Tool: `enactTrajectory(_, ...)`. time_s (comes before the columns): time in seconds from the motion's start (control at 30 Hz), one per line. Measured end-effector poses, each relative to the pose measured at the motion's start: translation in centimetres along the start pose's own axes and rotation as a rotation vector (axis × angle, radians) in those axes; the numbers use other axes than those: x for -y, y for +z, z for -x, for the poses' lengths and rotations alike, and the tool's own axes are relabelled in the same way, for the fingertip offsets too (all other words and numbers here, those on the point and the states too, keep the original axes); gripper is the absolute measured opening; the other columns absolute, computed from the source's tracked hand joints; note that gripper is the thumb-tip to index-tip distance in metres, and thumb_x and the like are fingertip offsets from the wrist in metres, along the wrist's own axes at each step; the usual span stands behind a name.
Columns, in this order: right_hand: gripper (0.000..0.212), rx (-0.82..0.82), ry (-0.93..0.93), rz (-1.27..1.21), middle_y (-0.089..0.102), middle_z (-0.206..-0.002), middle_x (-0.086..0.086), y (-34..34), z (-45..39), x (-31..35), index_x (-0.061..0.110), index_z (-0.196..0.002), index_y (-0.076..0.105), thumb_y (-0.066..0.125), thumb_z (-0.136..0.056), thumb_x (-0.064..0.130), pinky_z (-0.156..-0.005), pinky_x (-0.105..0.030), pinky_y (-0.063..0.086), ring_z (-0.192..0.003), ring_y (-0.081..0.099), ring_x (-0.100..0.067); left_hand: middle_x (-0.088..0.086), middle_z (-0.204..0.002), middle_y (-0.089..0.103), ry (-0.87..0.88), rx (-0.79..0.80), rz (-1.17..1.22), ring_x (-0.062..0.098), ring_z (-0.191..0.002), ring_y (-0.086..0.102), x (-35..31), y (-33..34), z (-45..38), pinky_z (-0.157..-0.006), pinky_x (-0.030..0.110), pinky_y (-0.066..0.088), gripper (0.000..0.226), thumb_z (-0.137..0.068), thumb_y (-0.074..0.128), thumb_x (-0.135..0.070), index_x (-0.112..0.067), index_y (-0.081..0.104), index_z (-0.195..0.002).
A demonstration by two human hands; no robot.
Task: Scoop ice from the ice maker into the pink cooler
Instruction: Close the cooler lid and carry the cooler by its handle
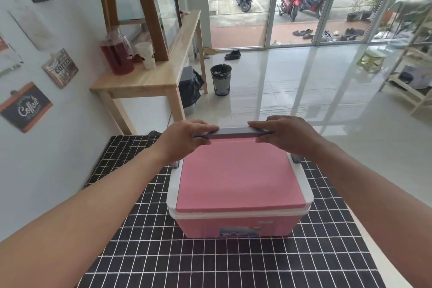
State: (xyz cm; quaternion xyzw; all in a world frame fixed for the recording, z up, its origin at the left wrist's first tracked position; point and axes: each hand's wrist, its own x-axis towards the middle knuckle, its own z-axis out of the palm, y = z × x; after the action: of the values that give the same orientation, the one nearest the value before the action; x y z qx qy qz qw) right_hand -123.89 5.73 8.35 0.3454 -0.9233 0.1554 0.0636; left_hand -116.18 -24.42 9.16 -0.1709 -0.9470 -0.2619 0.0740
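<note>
My left hand (184, 138) and right hand (284, 134) reach out over the cooler (236, 184), each pinching one end of its grey handle (231, 135), thumb below and fingers curled over the top. The handle lies across the far edge of the lid (236, 175), held level between the two hands. The lid is down on the pink box, white rim all round, with grey hinge pieces showing at the far left and far right corners. A small label sits on the near wall of the cooler.

The cooler stands in the middle of a table covered by a black cloth (210, 262) with a white grid pattern; both of my forearms stretch across it from the near corners.

To the far left, against the wall, a wooden side table (149, 79) carries a jug (117, 54) of red drink, a white paper cup (146, 55) just beside it, and a tall wood-framed glass case (138, 2). Coffee signs (25, 106) hang on the wall at left. On the floor past the side table stands a dark bin (221, 79). Glass doors at the far side look out on parked scooters (299, 0) and pairs of shoes (304, 33) on the pavement. A wooden rack (413, 82) stands at far right.
</note>
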Motion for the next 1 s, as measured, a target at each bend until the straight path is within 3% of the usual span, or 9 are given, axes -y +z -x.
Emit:
enactTrajectory(0.2, 0.037, -0.099, -0.039, 0.058, 0.060, -0.090, 0.013, 0.6, -1.5, -1.1, 0.046, -0.126, 0.056, 0.054, -0.090, 0.054, -0.066, -0.029, 0.038, -0.087, 0.059, -0.016, -0.012, -0.123, 0.065, -0.070, -0.108, -0.226, 0.016, -0.112, 0.059, 0.5, 1.0, -1.5, -0.096, 0.045, 0.043, 0.037, -0.094, 0.061, -0.030, -0.029, 0.060, -0.130)
enactTrajectory(0.33, 0.032, -0.112, 0.015, 0.070, 0.063, -0.097, 0.008, 1.9, -3.9, -2.1, 0.038, -0.118, 0.064, 0.055, -0.090, 0.052, -0.074, -0.033, 0.040, -0.093, 0.059, -0.023, -0.009, -0.139, 0.053, -0.293, -0.190, -0.306, 0.018, -0.132, 0.043, 1.4, 2.9, -1.8, -0.105, 0.055, 0.031, 0.045, -0.093, 0.057, -0.040, -0.028, 0.051, -0.136)
enactTrajectory(0.47, 0.031, -0.018, 0.158, 0.061, 0.067, -0.103, 0.006, 4.3, -6.2, -3.4, 0.037, -0.109, 0.067, 0.051, -0.090, 0.055, -0.084, -0.039, 0.039, -0.101, 0.058, -0.024, -0.006, -0.149, 0.042, -0.348, -0.087, -0.314, 0.019, -0.140, 0.032, 2.9, 4.0, -2.4, -0.109, 0.056, 0.030, 0.056, -0.091, 0.057, -0.049, -0.028, 0.042, -0.141)
enactTrajectory(0.7, 0.033, 0.053, 0.274, 0.078, 0.066, -0.102, 0.005, 8.1, -6.8, -4.9, 0.028, -0.096, 0.066, 0.039, -0.095, 0.049, -0.085, -0.039, 0.035, -0.103, 0.058, -0.023, -0.002, -0.146, 0.046, -0.509, 0.140, -0.221, 0.023, -0.134, 0.041, 5.0, 5.6, -5.7, -0.107, 0.052, 0.036, 0.076, -0.083, 0.049, -0.072, -0.026, 0.041, -0.144)
enactTrajectory(0.83, 0.037, 0.123, 0.278, 0.044, 0.065, -0.113, -0.001, 9.3, -6.1, -6.0, 0.028, -0.109, 0.066, 0.035, -0.098, 0.043, -0.094, -0.041, 0.036, -0.111, 0.056, -0.023, -0.005, -0.139, 0.053, -0.535, 0.175, -0.261, 0.022, -0.129, 0.046, 6.3, 7.5, -5.9, -0.105, 0.047, 0.036, 0.067, -0.084, 0.043, -0.074, -0.030, 0.049, -0.135)
enactTrajectory(1.0, 0.043, 0.081, 0.298, 0.041, 0.062, -0.124, 0.001, 10.1, -5.6, -6.2, 0.029, -0.124, 0.061, 0.034, -0.097, 0.050, -0.103, -0.039, 0.031, -0.119, 0.051, -0.023, -0.008, -0.144, 0.044, -0.476, 0.050, -0.298, 0.016, -0.137, 0.031, 7.2, 9.5, -4.9, -0.111, 0.052, 0.018, 0.061, -0.089, 0.036, -0.069, -0.034, 0.044, -0.137)
